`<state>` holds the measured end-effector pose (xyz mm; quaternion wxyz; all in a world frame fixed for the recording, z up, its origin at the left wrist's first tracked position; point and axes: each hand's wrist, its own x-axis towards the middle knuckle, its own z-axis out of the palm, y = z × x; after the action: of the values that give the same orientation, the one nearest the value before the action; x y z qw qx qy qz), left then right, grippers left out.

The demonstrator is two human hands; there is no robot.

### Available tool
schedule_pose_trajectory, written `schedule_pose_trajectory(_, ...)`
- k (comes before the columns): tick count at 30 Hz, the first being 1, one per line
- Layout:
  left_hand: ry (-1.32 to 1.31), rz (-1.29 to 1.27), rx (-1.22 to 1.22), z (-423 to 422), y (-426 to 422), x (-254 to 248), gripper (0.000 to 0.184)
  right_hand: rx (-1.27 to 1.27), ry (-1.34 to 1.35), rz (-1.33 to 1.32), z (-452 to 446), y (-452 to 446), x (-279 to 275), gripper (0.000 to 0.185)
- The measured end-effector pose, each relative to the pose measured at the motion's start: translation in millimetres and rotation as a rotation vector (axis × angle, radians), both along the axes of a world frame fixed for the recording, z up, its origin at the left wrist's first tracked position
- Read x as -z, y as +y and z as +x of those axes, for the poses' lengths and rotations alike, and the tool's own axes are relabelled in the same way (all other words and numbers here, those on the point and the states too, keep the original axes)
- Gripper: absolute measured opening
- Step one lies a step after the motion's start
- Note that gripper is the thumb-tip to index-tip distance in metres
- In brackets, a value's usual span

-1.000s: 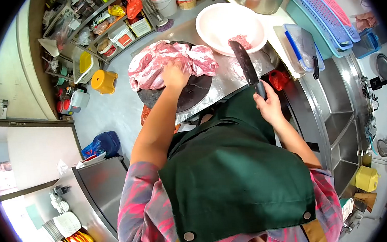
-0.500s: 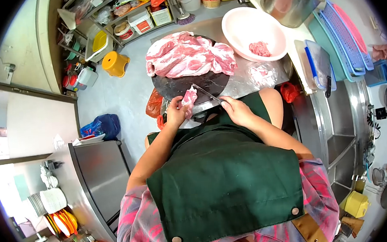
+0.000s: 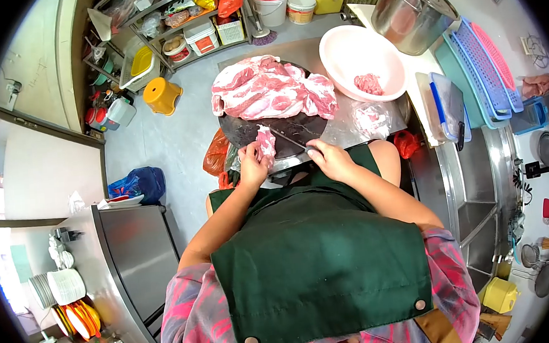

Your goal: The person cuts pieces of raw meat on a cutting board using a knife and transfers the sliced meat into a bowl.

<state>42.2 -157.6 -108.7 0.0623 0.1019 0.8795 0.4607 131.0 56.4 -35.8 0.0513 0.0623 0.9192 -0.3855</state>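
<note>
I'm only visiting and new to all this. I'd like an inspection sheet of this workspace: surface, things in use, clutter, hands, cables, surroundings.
Surface: metal table, bearing a round black board.
Job's things: meat slab on the board; mince in the pink bowl; small piece and knife in hand.
Clutter: orange bag left of the board; red bag to the right.
Hands: left grips the small piece; right grips the knife, blade angled toward that piece, contact unclear.
Cables: thin loops on the right wall, possibly cord.
Surroundings: yellow stool, pot, steel sinks.
</note>
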Motion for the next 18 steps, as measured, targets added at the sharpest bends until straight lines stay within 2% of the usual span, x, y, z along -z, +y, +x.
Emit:
schedule_pose_trajectory(3, 0.579, -0.268, 0.320, -13, -7, -5, 0.031, -0.074, -0.012, 0.000, 0, -2, 1, 0.031)
schedule_pose_trajectory(4, 0.567, -0.295, 0.429, -20, -7, 5, 0.030, -0.105, 0.016, 0.012, 1, -2, 4, 0.032)
schedule_pose_trajectory(7, 0.494, -0.370, 0.508, -21, -3, 13, 0.032, -0.177, 0.054, 0.138, 0, -5, 22, 0.035)
schedule_pose_trajectory(8, 0.538, -0.300, 0.522, -22, -3, 17, 0.037, -0.188, 0.036, 0.191, 2, -7, 27, 0.037)
schedule_pose_trajectory(9, 0.488, -0.341, 0.556, -23, -2, 14, 0.043, -0.198, 0.018, 0.245, 3, -10, 28, 0.038)
schedule_pose_trajectory(14, 0.374, -0.248, 0.503, -21, -4, 7, 0.053, -0.219, -0.020, 0.289, -4, -21, 30, 0.042)
schedule_pose_trajectory(18, 0.352, -0.175, 0.501, -28, -4, 12, 0.052, -0.216, -0.057, 0.284, -28, -35, 19, 0.038)
